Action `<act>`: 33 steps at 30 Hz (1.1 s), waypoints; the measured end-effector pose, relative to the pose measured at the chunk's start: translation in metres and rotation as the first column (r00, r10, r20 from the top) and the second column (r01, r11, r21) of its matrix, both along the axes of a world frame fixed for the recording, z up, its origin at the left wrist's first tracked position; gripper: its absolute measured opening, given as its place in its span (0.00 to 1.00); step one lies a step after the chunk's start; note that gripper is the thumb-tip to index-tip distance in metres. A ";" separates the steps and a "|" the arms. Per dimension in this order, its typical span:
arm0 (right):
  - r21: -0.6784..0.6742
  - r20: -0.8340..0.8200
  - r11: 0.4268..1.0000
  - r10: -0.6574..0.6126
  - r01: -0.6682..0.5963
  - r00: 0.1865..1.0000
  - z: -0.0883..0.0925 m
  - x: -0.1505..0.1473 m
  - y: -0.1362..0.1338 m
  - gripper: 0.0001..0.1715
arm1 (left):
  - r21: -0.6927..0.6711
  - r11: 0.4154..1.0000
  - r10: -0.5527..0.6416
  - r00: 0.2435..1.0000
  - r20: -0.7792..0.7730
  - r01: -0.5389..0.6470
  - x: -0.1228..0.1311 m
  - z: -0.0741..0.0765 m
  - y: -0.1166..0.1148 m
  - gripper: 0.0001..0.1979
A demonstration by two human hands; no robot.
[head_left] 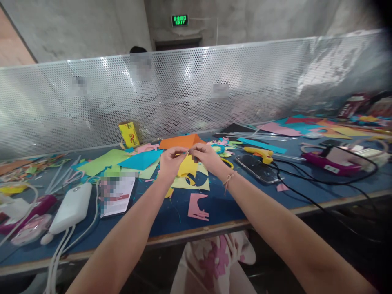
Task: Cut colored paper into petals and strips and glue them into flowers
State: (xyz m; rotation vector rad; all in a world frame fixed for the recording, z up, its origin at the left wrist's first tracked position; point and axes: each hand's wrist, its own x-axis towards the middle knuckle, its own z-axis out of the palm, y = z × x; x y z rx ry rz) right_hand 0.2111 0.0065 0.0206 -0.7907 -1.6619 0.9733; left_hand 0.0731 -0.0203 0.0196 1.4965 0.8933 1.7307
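A yellow paper shape (187,166) hangs in the middle of the scene, held just above a blue table (245,204). 2 bare hands hold its top edge. The left hand (170,161) pinches it with fingertips drawn narrow. The right hand (204,156), with a string bracelet (229,178) on its wrist, pinches it right beside, fingertips almost touching the left's.

Under the shape lies a pale yellow sheet (200,184) with a hole cut out. A pink cutout (197,206) lies nearer, close to the table's edge. Just beyond the hands lies an orange sheet (180,141), with a blue sheet (141,160) and a green sheet (101,163) to its left.

To the right lie a phone (256,168) and a yellow glue gun (260,153). At near left lies a white power bank (72,208). A perforated metal screen (196,90) stands along the far side.
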 end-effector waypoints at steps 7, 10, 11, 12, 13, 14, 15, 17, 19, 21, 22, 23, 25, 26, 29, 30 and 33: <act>-0.082 -0.144 0.994 0.065 -0.077 0.987 0.000 -0.002 0.001 0.11 | 0.090 0.996 0.013 0.992 -0.128 -0.002 -0.003 0.001 -0.001 0.08; -0.081 -0.153 0.993 0.068 -0.081 0.986 0.001 -0.001 -0.001 0.12 | 0.081 0.996 -0.020 0.993 -0.120 0.030 -0.003 0.000 0.000 0.08; -0.079 -0.152 0.994 0.068 -0.080 0.986 0.002 -0.001 -0.001 0.12 | 0.072 0.997 -0.033 0.993 -0.112 0.041 -0.003 -0.001 0.000 0.08; -0.074 -0.145 0.994 0.065 -0.076 0.987 0.002 -0.001 -0.002 0.12 | 0.056 0.997 -0.049 0.994 -0.100 0.055 -0.003 -0.001 0.000 0.07; -0.064 -0.127 0.996 0.060 -0.068 0.990 0.003 0.000 -0.002 0.12 | 0.032 0.997 -0.071 0.995 -0.076 0.074 -0.002 -0.001 -0.001 0.07; -0.047 -0.100 0.997 0.054 -0.059 0.993 0.003 0.000 -0.002 0.12 | 0.002 0.995 -0.101 0.994 -0.035 0.101 -0.002 -0.001 -0.001 0.06; -0.025 -0.070 0.999 0.047 -0.048 0.996 0.003 0.001 -0.002 0.12 | -0.033 0.990 -0.134 0.991 0.024 0.135 -0.002 0.000 -0.001 0.05; 0.028 -0.012 0.999 0.029 -0.029 0.999 0.003 0.002 -0.002 0.12 | -0.105 0.974 -0.183 0.969 0.168 0.202 0.000 0.001 -0.002 0.03; 0.075 0.018 0.997 0.003 -0.005 1.000 0.002 0.003 -0.001 0.13 | -0.156 0.962 -0.178 0.946 0.270 0.226 0.001 0.002 -0.003 0.04; 0.115 0.034 0.993 -0.029 0.025 0.999 0.000 0.003 0.000 0.14 | -0.183 0.962 -0.144 0.948 0.283 0.201 0.002 0.004 -0.004 0.06; 0.133 0.046 0.991 -0.042 0.036 0.998 0.000 0.003 0.000 0.13 | -0.189 0.964 -0.131 0.953 0.272 0.187 0.002 0.005 -0.005 0.07; 0.150 0.062 0.988 -0.052 0.042 0.997 -0.001 0.003 0.000 0.13 | -0.192 0.966 -0.118 0.957 0.263 0.172 0.002 0.006 -0.005 0.09; 0.193 0.107 0.980 -0.079 0.057 0.991 0.000 0.003 -0.001 0.12 | -0.214 0.964 -0.098 0.960 0.263 0.156 0.002 0.008 -0.007 0.11; 0.220 0.131 0.973 -0.099 0.069 0.986 0.000 0.003 -0.002 0.12 | -0.235 0.959 -0.093 0.958 0.272 0.160 0.001 0.009 -0.008 0.13; 0.304 0.187 0.948 -0.158 0.096 0.970 0.002 0.003 -0.006 0.10 | -0.348 0.914 -0.098 0.946 0.309 0.208 -0.001 0.011 -0.008 0.15; 0.322 0.202 0.942 -0.165 0.093 0.966 0.003 0.003 -0.007 0.10 | -0.395 0.888 -0.108 0.942 0.318 0.235 -0.002 0.011 -0.007 0.14; 0.328 0.228 0.942 -0.149 0.068 0.962 0.003 0.005 -0.006 0.10 | -0.489 0.810 -0.161 0.924 0.348 0.325 -0.006 0.011 -0.003 0.11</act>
